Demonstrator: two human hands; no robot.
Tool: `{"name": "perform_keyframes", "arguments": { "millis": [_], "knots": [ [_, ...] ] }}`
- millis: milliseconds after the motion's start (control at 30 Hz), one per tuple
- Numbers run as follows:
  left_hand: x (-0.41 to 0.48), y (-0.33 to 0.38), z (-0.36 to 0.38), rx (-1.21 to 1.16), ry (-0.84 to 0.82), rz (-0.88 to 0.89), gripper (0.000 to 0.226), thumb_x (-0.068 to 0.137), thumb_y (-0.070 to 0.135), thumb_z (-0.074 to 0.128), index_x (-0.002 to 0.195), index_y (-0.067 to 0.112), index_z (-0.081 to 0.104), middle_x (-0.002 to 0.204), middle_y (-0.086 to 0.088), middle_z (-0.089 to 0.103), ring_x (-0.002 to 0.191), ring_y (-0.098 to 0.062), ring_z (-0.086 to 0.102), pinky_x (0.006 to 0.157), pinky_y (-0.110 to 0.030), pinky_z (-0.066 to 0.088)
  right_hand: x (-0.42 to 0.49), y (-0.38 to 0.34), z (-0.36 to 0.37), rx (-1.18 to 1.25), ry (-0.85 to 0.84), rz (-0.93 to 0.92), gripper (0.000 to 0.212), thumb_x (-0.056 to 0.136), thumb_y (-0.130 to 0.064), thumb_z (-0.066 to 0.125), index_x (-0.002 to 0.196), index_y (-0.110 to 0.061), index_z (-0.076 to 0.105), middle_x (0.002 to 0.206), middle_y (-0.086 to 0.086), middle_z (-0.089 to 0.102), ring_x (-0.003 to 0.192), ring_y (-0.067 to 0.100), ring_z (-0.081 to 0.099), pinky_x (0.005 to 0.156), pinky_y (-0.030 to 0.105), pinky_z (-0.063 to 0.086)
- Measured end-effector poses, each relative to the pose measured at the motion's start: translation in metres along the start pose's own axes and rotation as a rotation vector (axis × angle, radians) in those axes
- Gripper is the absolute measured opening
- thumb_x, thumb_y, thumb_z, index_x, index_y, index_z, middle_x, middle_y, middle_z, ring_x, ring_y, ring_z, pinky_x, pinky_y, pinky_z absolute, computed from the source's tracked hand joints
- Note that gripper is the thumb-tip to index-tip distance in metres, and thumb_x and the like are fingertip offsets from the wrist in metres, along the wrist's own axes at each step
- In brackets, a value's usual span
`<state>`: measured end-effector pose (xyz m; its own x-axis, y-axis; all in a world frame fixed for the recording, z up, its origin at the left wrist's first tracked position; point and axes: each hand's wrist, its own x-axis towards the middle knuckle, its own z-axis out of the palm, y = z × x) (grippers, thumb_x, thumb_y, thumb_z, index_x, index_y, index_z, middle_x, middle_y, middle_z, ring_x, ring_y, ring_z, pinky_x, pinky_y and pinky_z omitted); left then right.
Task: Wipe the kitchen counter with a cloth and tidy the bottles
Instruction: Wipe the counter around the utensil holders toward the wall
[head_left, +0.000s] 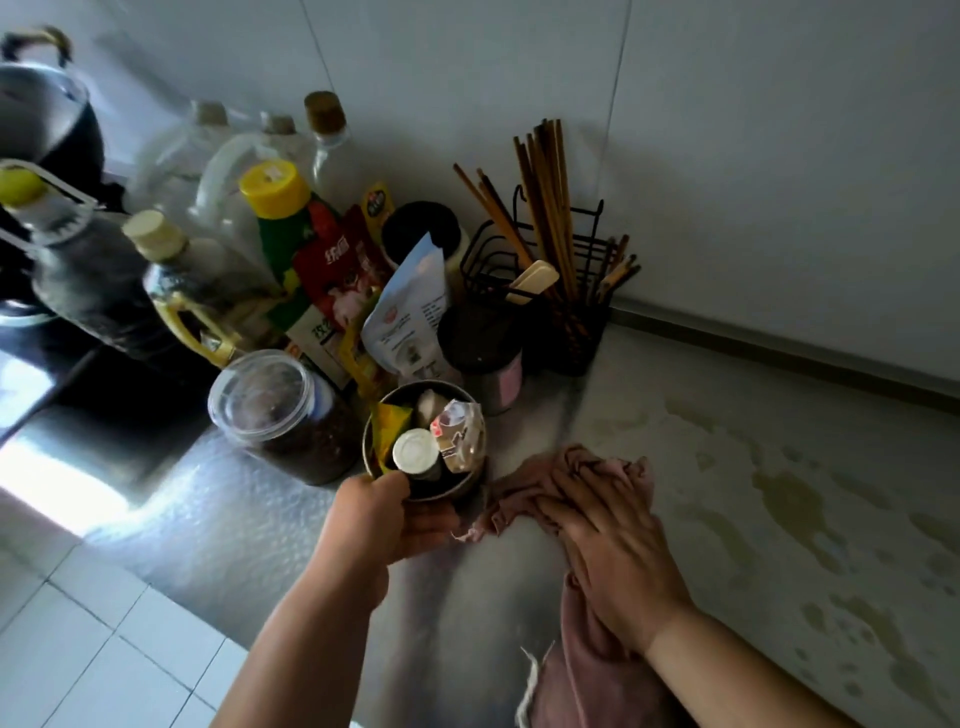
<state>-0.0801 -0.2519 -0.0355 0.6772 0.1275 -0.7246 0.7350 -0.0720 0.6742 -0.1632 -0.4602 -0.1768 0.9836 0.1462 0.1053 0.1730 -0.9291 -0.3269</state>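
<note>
Pink cloth (519, 491): bunched on the steel counter (260, 519) near its front edge, with a tail trailing toward the camera. Right hand (608, 535): laid flat on the cloth, fingers straight, pressing and not gripping.

Left hand (374, 519): fingers curled round a metal cup (457, 491) holding sachets and a small white-capped bottle. The cup sits just left of the cloth.

Bottles (280, 234): crowded toward the counter's back left corner, with a lidded jar (275, 410), pouches and a chopstick rack (566, 312) close by. They stand packed, not in rows.

Stains (789, 499): brownish dried patches across the right half of the counter, toward the back edge.

Progress, as judged: early. Wiping appears confined to the area around the cloth. The stained right half is unwiped, and the bottles are yet to be sorted.
</note>
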Motion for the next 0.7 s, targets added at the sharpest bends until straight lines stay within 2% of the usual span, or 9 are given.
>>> {"name": "perform_keyframes", "arguments": {
  "millis": [67,167,233,300,367,433,567,633,700],
  "knots": [
    [0.01,-0.003,-0.005,-0.057,0.042,0.023,0.021,0.096,0.001,0.03,0.095,-0.003,0.05,0.067,-0.024,0.068,0.049,-0.025,0.069,0.048,-0.03,0.057,0.002,-0.003,0.004,-0.04,0.001,0.061,0.046,0.09,-0.025,0.042,0.133,-0.032,0.053,0.144,-0.003,0.051,0.135,0.025,0.046,0.112,0.042,0.027],
    [0.02,-0.006,-0.006,-0.163,0.056,0.07,0.024,0.097,0.005,0.029,0.108,-0.004,0.049,0.083,-0.026,0.067,0.073,-0.032,0.069,0.068,-0.037,0.057,0.008,-0.008,0.003,-0.065,0.045,0.132,0.041,0.099,-0.037,0.031,0.127,-0.031,0.06,0.138,-0.001,0.058,0.128,0.028,0.053,0.109,0.04,0.028],
    [0.023,-0.009,-0.003,-0.236,0.048,0.088,0.025,0.098,0.007,0.03,0.112,-0.004,0.049,0.09,-0.025,0.068,0.08,-0.031,0.07,0.064,-0.034,0.06,0.021,-0.011,0.004,-0.067,0.047,0.166,0.046,0.102,-0.042,0.026,0.125,-0.028,0.063,0.136,0.003,0.06,0.126,0.03,0.054,0.109,0.042,0.029],
    [0.021,-0.013,0.001,-0.276,0.042,0.083,0.024,0.101,0.013,0.034,0.111,-0.002,0.049,0.096,-0.025,0.068,0.081,-0.03,0.07,0.053,-0.029,0.059,0.047,-0.01,0.006,-0.093,0.02,0.187,0.045,0.097,-0.041,0.034,0.128,-0.025,0.062,0.139,0.007,0.056,0.13,0.033,0.051,0.11,0.045,0.026],
    [0.016,-0.018,0.004,-0.286,0.028,0.052,0.024,0.102,0.021,0.04,0.102,0.001,0.052,0.096,-0.027,0.068,0.079,-0.031,0.069,0.049,-0.028,0.059,0.076,-0.006,0.008,-0.092,-0.047,0.188,0.051,0.096,-0.043,0.029,0.139,-0.027,0.052,0.15,0.007,0.045,0.139,0.033,0.039,0.116,0.042,0.01],
    [0.011,-0.023,0.005,-0.24,-0.005,0.008,0.028,0.1,0.026,0.044,0.094,0.001,0.055,0.094,-0.028,0.068,0.075,-0.03,0.069,0.052,-0.03,0.06,0.099,0.004,0.007,-0.087,-0.103,0.152,0.056,0.097,-0.045,0.019,0.148,-0.03,0.037,0.158,0.003,0.03,0.146,0.031,0.023,0.117,0.037,-0.006],
    [0.005,-0.027,0.011,-0.064,-0.091,-0.07,0.024,0.099,0.022,0.047,0.092,0.0,0.056,0.083,-0.023,0.074,0.067,-0.029,0.072,0.056,-0.032,0.058,0.095,0.027,0.003,-0.098,-0.048,0.054,0.047,0.1,-0.031,0.038,0.145,-0.023,0.042,0.153,0.006,0.04,0.142,0.03,0.031,0.118,0.036,0.003],
    [0.004,-0.025,0.016,-0.021,-0.143,-0.095,0.02,0.099,0.019,0.048,0.099,0.0,0.055,0.072,-0.02,0.075,0.058,-0.026,0.073,0.05,-0.03,0.057,0.083,0.038,0.001,-0.087,-0.058,0.072,0.047,0.101,-0.028,0.037,0.148,-0.022,0.038,0.155,0.007,0.036,0.144,0.029,0.029,0.119,0.04,0.008],
    [0.004,-0.021,0.021,0.01,-0.189,-0.112,0.02,0.098,0.018,0.049,0.106,0.0,0.055,0.073,-0.02,0.075,0.056,-0.025,0.072,0.046,-0.028,0.057,0.077,0.049,-0.001,-0.07,-0.039,0.118,0.047,0.101,-0.03,0.034,0.147,-0.021,0.039,0.155,0.006,0.036,0.144,0.03,0.03,0.119,0.044,0.015]
  ]
}}
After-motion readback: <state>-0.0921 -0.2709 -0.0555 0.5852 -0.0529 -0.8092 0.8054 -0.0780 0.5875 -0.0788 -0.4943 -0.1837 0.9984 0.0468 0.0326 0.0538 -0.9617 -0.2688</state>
